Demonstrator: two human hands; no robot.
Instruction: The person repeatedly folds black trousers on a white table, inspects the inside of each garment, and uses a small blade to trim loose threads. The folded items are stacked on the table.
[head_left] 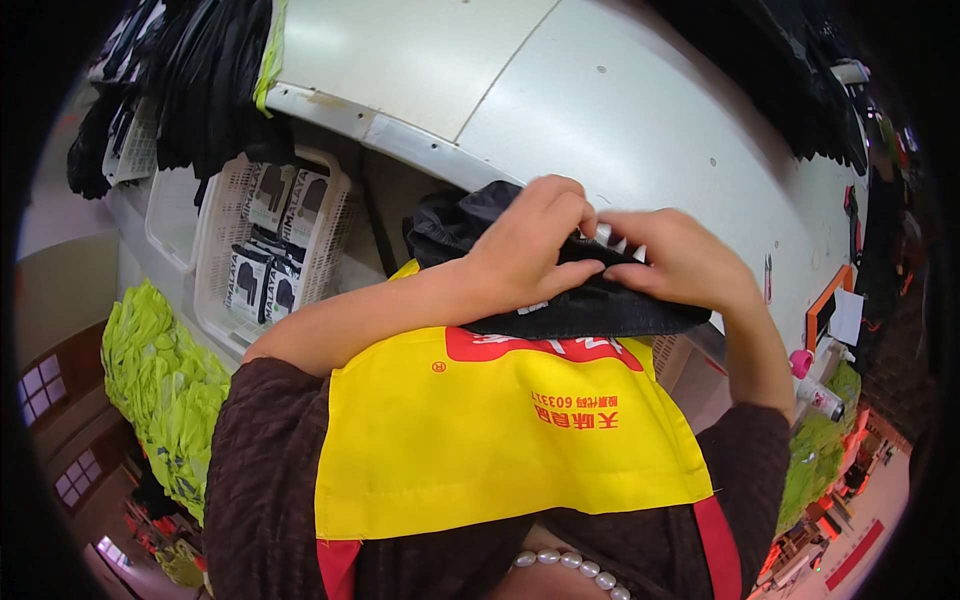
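A black cloth garment (600, 312) is bunched against my front at the table edge, its exact kind hidden by the folds. My left hand (530, 245) comes in over it, thumb and fingers closed on the cloth. Facing it, my right hand (690, 262) pinches the same garment, its thumb close to the left thumb. Between the fingertips a small white piece (602, 234) shows, partly covered, and I cannot tell what it is. Another small white tag (532, 308) lies on the cloth below my left thumb.
A pale table (640, 110) spreads in front. Left of it stands a white plastic basket (335, 215) with several printed packets (262, 285). Black garments (205, 90) hang at upper left; black cloth (750, 60) lies far right. Yellow-green cloth (160, 390) heaps at left. A yellow apron (480, 440) covers my front.
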